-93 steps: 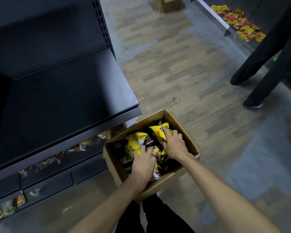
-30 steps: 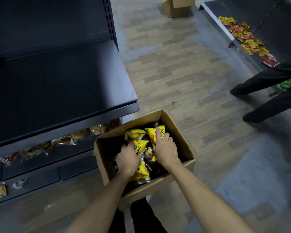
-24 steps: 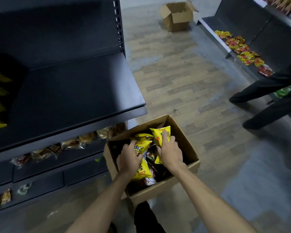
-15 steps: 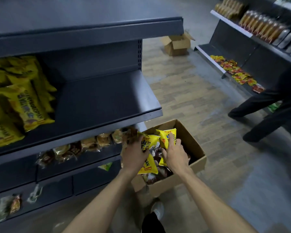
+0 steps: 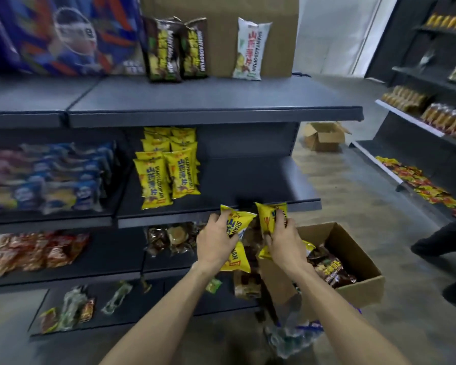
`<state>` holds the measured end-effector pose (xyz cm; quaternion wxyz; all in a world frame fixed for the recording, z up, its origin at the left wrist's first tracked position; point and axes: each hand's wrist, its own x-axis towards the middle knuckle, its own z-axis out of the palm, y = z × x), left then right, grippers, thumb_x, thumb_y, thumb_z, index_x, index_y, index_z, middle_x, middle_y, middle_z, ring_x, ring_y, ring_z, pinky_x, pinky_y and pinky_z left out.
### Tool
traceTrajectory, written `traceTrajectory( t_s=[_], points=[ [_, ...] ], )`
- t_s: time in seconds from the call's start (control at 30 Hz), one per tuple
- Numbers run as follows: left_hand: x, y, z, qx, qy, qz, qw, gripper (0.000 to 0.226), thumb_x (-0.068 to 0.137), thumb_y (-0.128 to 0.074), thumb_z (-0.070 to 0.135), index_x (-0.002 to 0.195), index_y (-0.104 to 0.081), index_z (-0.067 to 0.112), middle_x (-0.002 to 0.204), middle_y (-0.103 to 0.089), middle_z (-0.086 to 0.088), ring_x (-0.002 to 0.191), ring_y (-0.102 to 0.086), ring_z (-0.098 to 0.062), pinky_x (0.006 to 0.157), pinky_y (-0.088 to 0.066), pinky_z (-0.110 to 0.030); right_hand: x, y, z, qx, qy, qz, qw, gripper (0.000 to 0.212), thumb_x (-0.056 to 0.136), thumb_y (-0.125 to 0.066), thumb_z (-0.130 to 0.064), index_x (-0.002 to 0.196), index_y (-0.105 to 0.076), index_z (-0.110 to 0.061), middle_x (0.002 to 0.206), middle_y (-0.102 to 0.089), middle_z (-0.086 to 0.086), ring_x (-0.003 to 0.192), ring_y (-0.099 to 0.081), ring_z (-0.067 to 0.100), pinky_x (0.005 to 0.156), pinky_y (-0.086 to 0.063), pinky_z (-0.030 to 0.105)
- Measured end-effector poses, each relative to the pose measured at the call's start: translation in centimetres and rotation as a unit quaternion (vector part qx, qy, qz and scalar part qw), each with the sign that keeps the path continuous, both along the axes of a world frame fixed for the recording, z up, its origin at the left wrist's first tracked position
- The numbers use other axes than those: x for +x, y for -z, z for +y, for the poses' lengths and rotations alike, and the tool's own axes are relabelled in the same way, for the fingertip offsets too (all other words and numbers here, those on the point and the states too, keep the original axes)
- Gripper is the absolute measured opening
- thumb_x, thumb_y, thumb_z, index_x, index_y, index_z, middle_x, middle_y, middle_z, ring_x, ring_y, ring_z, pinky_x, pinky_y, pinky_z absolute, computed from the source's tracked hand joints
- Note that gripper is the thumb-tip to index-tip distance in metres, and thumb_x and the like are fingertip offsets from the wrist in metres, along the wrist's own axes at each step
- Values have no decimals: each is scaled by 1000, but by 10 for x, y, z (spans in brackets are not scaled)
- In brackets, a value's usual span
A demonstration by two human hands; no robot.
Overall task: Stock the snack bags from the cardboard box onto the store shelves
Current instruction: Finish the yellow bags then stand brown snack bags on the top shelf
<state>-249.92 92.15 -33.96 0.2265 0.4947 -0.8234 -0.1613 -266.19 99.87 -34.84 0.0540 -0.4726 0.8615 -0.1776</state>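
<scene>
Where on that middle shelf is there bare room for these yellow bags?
Bare room lies on the middle shelf right of the stacked yellow bags, out to its right end. Left of them, the blue packs crowd it.

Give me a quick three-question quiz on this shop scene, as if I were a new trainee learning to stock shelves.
1. What colour are the snack bags held in the left hand and the right hand?
2. True or false: the cardboard box by the person's feet has nothing left in it.
3. Where do matching yellow bags already stand? A) the top shelf B) the middle shelf C) the floor

Key
1. Yellow: each hand grips yellow bags, raised near the middle shelf's front edge.
2. False: a dark brown bag and others lie inside.
3. B, at the left part of that shelf; its right part is bare.
</scene>
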Motion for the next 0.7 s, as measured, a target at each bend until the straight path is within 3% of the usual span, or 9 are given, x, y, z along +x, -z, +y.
traceTrajectory(
  t_s=[0.17, 0.33, 0.5, 0.7],
  points=[
    [50, -19, -19, -18, -62, 1, 998, 62, 85, -66, 45, 138, -41, 27, 114, -51, -1, 92, -62, -26, 67, -47, -36, 46, -19, -33, -17, -55, 11, 998, 73, 96, -55, -35, 153, -14, -14, 137, -38, 19, 121, -47, 40, 89, -46, 45],
    [70, -26, -36, -26, -109, -10, 994, 63, 86, -66, 42, 141, -39, 27, 120, -51, -1, 94, -63, -28, 66, -47, -36, 66, -30, -66, -39, -96, 12, 995, 66, 97, -53, -39, 149, -19, -17, 129, -42, 17, 109, -55, 39, 76, -49, 43],
    [61, -29, -64, -36, -132, -13, 991, 61, 86, -65, 42, 139, -40, 25, 122, -52, -4, 92, -63, -32, 65, -50, -40, 54, -29, -99, -50, -123, 15, 991, 66, 97, -50, -41, 150, -19, -17, 129, -43, 18, 107, -56, 42, 76, -50, 44],
    [28, -32, -126, -120, -171, -34, 977, 60, 86, -65, 41, 139, -45, 21, 121, -54, -8, 84, -65, -33, 51, -37, -32, 13, -29, -168, -70, -149, 40, 985, 65, 99, -45, -42, 151, -13, -19, 138, -37, 18, 116, -52, 40, 78, -51, 44]
  ],
)
